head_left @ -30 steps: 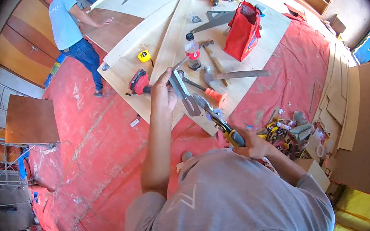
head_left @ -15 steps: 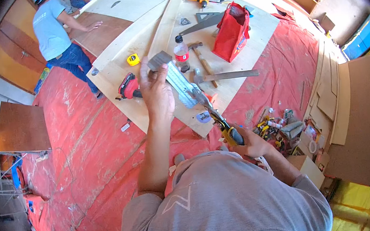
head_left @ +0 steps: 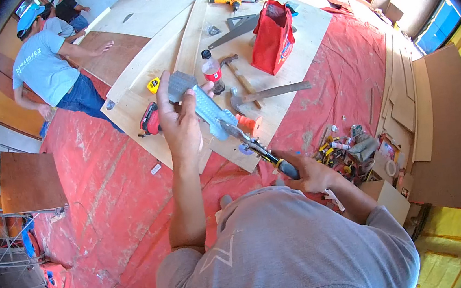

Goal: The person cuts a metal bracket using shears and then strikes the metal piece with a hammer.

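Observation:
My left hand (head_left: 181, 124) grips a dimpled, bent strip of galvanized metal (head_left: 210, 107), thumb on its near face. In my right hand (head_left: 309, 172) are tin snips (head_left: 269, 155) with dark and yellow handles. Their jaws meet the lower end of the metal; whether the blades are closed on it is hard to make out. Just beyond lie an orange spool (head_left: 251, 124), a claw hammer (head_left: 275, 91) and a second hammer (head_left: 244, 82). A cola bottle (head_left: 211, 71) stands upright beside them.
The plywood table (head_left: 289, 106) also carries a red bag (head_left: 270, 45), a handsaw (head_left: 235, 32), a drill (head_left: 227, 0), a yellow tape measure (head_left: 153, 85) and a red power tool (head_left: 150, 121). Co-workers, one in a blue shirt (head_left: 42, 63), work far left. Red sheeting (head_left: 108, 215) covers the floor.
My view has shifted slightly, bringing more of the co-workers into sight. Both hands keep hold of the metal strip and snips, and the orange spool shows more fully.

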`<state>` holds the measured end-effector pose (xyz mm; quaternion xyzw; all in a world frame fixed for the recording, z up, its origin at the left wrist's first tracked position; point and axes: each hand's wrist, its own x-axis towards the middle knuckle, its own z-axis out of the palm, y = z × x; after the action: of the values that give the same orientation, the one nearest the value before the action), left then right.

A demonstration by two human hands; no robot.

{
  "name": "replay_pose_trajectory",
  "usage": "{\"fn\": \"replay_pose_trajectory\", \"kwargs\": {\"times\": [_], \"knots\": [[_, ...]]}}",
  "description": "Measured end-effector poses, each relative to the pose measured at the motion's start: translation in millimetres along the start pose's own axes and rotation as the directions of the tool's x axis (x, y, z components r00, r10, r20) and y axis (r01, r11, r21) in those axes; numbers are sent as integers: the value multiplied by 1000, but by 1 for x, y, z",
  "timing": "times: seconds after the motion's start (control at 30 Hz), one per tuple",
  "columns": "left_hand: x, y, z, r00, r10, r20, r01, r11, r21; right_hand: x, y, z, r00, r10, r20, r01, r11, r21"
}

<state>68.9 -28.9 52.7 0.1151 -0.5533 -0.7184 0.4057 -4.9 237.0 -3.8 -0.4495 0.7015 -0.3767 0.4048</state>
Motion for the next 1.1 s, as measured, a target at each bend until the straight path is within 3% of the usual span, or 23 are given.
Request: {"fn": "replay_pose_trajectory", "kwargs": {"times": [0.3, 0.43, 0.5, 0.63, 0.73, 0.77, 0.83, 0.93, 1.03, 1.1], "knots": [[0, -3, -4, 998, -39, 44, 41, 999, -33, 0, 6, 1, 996, -82, -31, 78, 992, -97], [2, -2, -5, 991, -128, 41, 131, 988, -83, 3, 16, 4, 992, -121, -32, 118, 991, -66], [3, -4, -7, 974, -211, 82, 221, 966, -138, 2, 9, 2, 999, -50, 3, 50, 999, -22], [2, -15, -9, 981, -188, 45, 191, 978, -89, 1, -5, -2, 985, 104, 136, -124, 980, 153], [-4, -19, -1, 991, -134, 11, 134, 991, -11, 3, 7, 5, 988, 94, 126, -116, 976, 183], [-6, -18, 2, 993, -119, -5, 119, 993, 24, 7, 18, 12, 999, -43, -28, 44, 997, 55], [-10, -16, 7, 995, -102, -19, 103, 993, 56, 15, 31, 23, 895, -359, -263, 292, 920, -262], [-11, -16, 10, 993, -115, -14, 116, 993, 28, 7, 15, 10, 994, -53, -90, 54, 999, 4], [-8, -17, 5, 987, -158, -3, 158, 987, -12, 8, 23, 10, 998, -42, 54, 22, 947, 319], [-5, -22, 2, 986, -166, 8, 166, 986, -5, 13, 34, 12, 993, -82, 81, 47, 930, 366]]}}
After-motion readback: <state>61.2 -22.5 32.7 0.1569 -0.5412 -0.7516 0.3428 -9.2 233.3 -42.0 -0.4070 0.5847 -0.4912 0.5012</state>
